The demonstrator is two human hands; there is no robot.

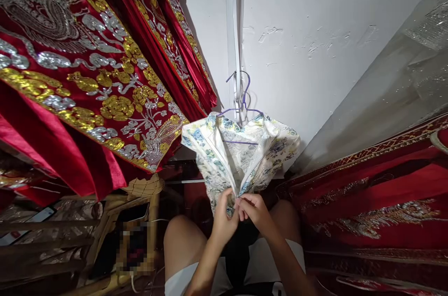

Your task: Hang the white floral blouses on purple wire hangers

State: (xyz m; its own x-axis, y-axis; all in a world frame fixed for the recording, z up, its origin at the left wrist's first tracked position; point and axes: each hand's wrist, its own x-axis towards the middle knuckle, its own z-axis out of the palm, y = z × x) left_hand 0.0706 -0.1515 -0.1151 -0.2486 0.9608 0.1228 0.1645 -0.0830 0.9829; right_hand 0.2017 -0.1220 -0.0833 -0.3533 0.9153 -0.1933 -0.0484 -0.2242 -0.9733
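Note:
A white garment with a blue and yellow flower print hangs on a purple wire hanger against the white wall. My left hand and my right hand meet at the garment's front opening, low down. Both pinch the fabric edges together, fingers closed on the cloth. My bare knees show below the hands.
Red garments with heavy gold and silver embroidery hang at the left. More red embroidered cloth under clear plastic fills the right. A woven bamboo stand sits at the lower left. A white pipe runs down the wall.

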